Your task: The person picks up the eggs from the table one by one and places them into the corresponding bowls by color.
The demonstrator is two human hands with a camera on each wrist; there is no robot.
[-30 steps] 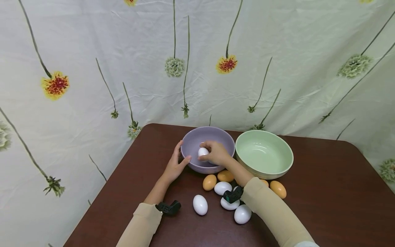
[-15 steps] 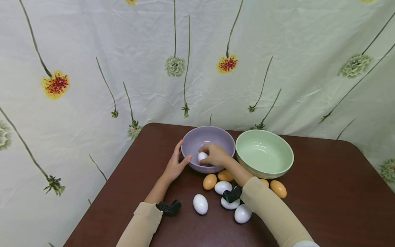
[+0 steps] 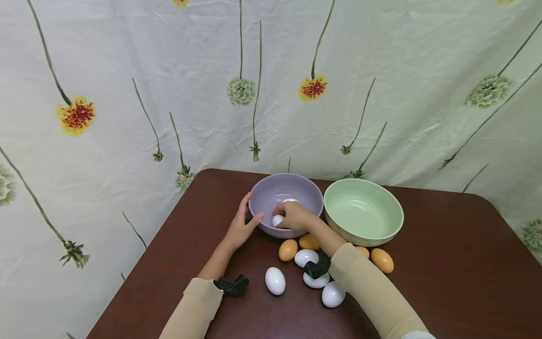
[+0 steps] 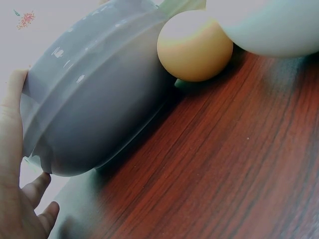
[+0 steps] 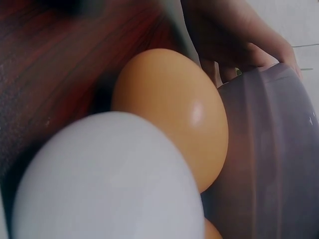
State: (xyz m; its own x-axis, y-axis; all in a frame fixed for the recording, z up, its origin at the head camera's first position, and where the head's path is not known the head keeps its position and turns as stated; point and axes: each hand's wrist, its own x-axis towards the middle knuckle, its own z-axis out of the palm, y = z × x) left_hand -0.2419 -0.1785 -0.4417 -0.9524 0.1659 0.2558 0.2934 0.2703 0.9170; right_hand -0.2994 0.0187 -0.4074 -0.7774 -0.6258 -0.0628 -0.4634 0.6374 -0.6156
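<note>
A white egg (image 3: 277, 221) is pinched between the thumb and fingers of my right hand (image 3: 296, 216), low inside the purple bowl (image 3: 264, 195). Just beyond the knuckles another white egg (image 3: 290, 200) partly shows in the bowl. My left hand (image 3: 240, 230) rests against the bowl's left side, thumb near the front rim and fingers spread along the outer wall. In the left wrist view, its fingers (image 4: 37, 189) touch the bowl's outside. The right wrist view does not show the held egg; an orange-brown egg (image 5: 172, 109) and a white egg (image 5: 107, 179) fill much of it.
A green bowl (image 3: 364, 212) stands beside the purple one on the brown table (image 3: 457, 263). Orange-brown eggs (image 3: 288, 250) and white eggs (image 3: 333, 294) lie in front of the bowls, some partly hidden by the right forearm. One white egg (image 3: 275, 281) lies apart, nearer the left wrist.
My right hand has lowered slightly with the white egg, deeper toward the purple bowl's front inside. The other white egg in the bowl now shows behind the hand. My left hand has stayed put.
</note>
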